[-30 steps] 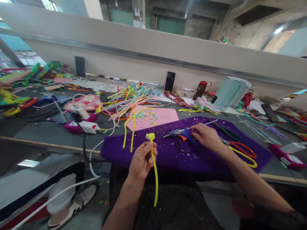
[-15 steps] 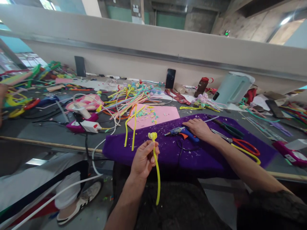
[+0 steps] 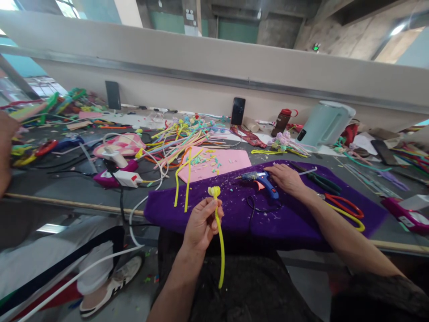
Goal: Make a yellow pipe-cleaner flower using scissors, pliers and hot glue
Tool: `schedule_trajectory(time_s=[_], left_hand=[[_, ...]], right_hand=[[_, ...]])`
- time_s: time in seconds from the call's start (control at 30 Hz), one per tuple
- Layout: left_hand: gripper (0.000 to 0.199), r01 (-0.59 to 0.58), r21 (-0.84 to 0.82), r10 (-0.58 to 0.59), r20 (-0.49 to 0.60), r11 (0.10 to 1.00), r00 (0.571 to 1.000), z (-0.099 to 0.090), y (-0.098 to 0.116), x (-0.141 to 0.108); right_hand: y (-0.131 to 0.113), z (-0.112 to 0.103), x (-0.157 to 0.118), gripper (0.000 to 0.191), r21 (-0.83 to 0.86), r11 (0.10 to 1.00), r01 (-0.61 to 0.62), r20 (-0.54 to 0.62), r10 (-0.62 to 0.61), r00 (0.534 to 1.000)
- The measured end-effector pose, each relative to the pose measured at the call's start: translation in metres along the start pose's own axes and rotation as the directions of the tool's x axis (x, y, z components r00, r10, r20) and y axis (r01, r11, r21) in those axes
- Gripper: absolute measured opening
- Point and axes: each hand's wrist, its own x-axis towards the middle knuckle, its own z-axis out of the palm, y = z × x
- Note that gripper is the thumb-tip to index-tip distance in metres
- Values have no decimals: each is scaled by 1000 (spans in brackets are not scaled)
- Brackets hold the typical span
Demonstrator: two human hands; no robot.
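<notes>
My left hand (image 3: 203, 219) pinches a yellow fuzzy stem (image 3: 221, 250) just under its pale yellow flower-like top (image 3: 214, 192). The stem hangs down over my lap. On the purple cloth (image 3: 231, 219), a blue glue gun (image 3: 266, 183) lies with its nozzle toward the left. My right hand (image 3: 284, 176) is at the rear of the glue gun, palm down; its fingertips touch or nearly touch the gun, and what they grip is hard to see. A translucent glue stick (image 3: 308, 171) shows behind this hand.
Red-and-yellow scissors (image 3: 345, 210) and dark pliers (image 3: 323, 182) lie at the right. Yellow stems (image 3: 188, 179) cross a pink sheet (image 3: 231, 163) with clippings. Behind stand a phone (image 3: 237, 111), a bottle (image 3: 282, 122) and a pale kettle (image 3: 326, 125). Another person's arm (image 3: 5, 152) is at far left.
My right hand and the glue gun have shifted to the right and slightly up. My left hand holds the yellow stem almost where it was. The other person's arm reaches further into view.
</notes>
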Motion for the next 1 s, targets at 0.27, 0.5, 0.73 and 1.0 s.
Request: schedule_trajectory(time_s=[0.27,0.5,0.73,1.0], left_hand=[[14,-4,-9,4,8,1000,1000,-1,0,0],[15,-1,-2,1,4,1000,1000,1,1,-1],[14,-8,29,8,6,1000,1000,3,-1,0],[16,-8,67,7,5,998,1000,2,-3,-1]], right_hand=[[-1,6,2,25,16,1000,14,30,-15,999],[-11,-5,-1,26,23,994,-102,28,102,994],[-35,-24,18,26,51,987,-153,165,143,976],[-45,2,151,27,93,993,-67,425,22,905]])
